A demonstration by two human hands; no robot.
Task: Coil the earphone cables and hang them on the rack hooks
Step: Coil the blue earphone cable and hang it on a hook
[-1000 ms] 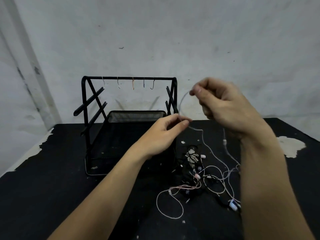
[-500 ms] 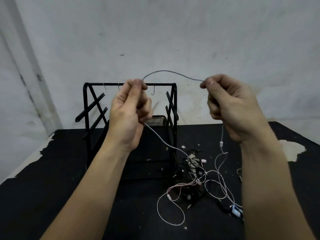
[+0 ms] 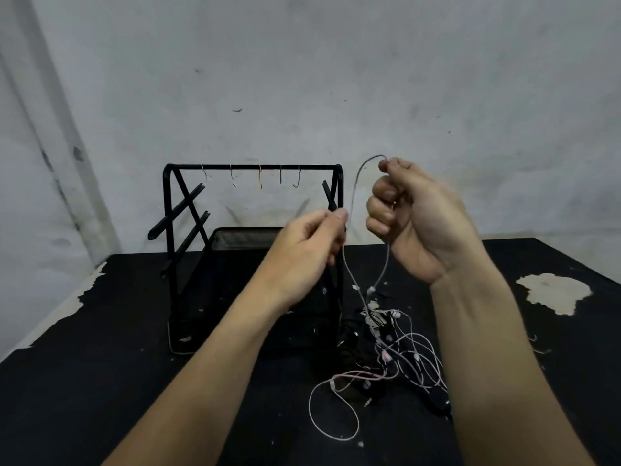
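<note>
Here, the right hand (image 3: pixel 415 218) has its fingers curled tight around a white earphone cable (image 3: pixel 353 190), and the left hand (image 3: pixel 311 252) pinches the same cable just beside it. The cable hangs down to a messy pile of cables (image 3: pixel 393 348) on the black table (image 3: pixel 84 381). The black rack (image 3: pixel 252 237) stands to the left, with five bare hooks (image 3: pixel 260 176) on its top bar.

The desk (image 3: pixel 100 381) is showing matte black, with pale chipped patches. The rack (image 3: pixel 171 250) is showing black throughout, its tray in fine mesh. One hook (image 3: pixel 259 176) is showing orange. The held cable (image 3: pixel 353 193) is appearing pale grey; the pile of cables (image 3: pixel 396 354) is mixing white, pink and black.
</note>
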